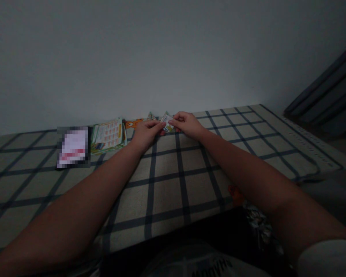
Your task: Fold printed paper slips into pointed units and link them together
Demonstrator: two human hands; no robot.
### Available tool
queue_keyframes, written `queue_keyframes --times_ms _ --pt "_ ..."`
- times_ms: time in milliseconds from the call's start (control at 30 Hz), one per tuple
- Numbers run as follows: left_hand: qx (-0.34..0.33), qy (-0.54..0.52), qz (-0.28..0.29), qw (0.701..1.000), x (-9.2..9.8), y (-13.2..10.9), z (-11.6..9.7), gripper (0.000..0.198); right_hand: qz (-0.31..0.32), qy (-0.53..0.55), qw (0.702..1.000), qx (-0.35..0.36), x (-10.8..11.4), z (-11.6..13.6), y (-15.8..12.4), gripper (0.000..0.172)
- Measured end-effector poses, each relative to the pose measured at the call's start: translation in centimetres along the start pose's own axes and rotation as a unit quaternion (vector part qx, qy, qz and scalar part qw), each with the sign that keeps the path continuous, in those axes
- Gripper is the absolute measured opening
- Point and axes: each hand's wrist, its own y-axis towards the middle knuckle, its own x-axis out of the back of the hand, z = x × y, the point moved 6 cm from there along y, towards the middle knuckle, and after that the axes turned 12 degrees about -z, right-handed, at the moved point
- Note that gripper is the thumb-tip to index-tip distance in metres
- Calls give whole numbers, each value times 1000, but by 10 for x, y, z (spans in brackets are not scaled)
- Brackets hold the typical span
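A small folded piece of printed paper (167, 124), whitish with green patches, is pinched between my two hands above the far part of the cloth-covered table. My left hand (146, 134) grips its left side between thumb and fingers. On its right side, my right hand (188, 124) is closed with the thumb laid over the front. Some fingertips are hidden behind the paper. Just beyond my left hand stands another small pointed folded paper (151, 115), close to the wall. An orange cartoon-animal print (132, 124) shows beside my left hand, partly covered by it.
A stack of printed sheets (108, 135) with green borders lies left of my hands. Further left is a blurred-out device with a lit screen (73, 148). The checked tablecloth (167, 177) reaches a pale wall (167, 57). An orange object (235, 194) sits near my right forearm.
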Motion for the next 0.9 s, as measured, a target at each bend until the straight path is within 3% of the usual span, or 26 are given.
queue_keyframes --times_ms 500,900 --pt "-6 -2 5 1000 -1 2 5 43 26 0 1000 -17 -2 -3 1 24" --pt "-80 40 -35 995 6 4 -6 38 92 36 994 -41 -12 -10 -2 14"
